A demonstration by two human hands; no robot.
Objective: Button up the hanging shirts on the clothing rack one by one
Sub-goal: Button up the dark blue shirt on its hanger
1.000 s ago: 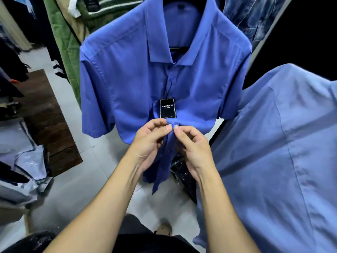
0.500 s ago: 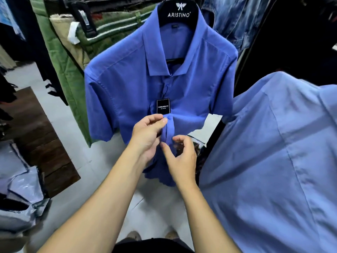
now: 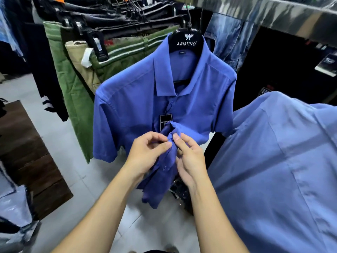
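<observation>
A blue short-sleeved shirt [image 3: 131,106] hangs facing me on a black hanger [image 3: 186,40] from the rack rail [image 3: 264,10]. A black price tag [image 3: 165,122] dangles at its chest. My left hand [image 3: 147,154] pinches the left edge of the shirt's front placket at mid-height. My right hand [image 3: 189,157] pinches the facing edge, thumb tip against the bunched cloth. One button [image 3: 165,168] shows on the placket below my fingers. The lower front hangs loose between my wrists.
A lighter blue shirt [image 3: 282,170] hangs close at the right. Green and khaki trousers [image 3: 73,92] and dark jeans on clip hangers fill the rack behind at left. A dark wooden platform [image 3: 27,152] and plastic-wrapped bundles [image 3: 14,207] lie on the tiled floor at left.
The view has tilted up, showing more of the rack. Both hands have moved down the placket, and the right hand has risen to meet the left and pinch the cloth.
</observation>
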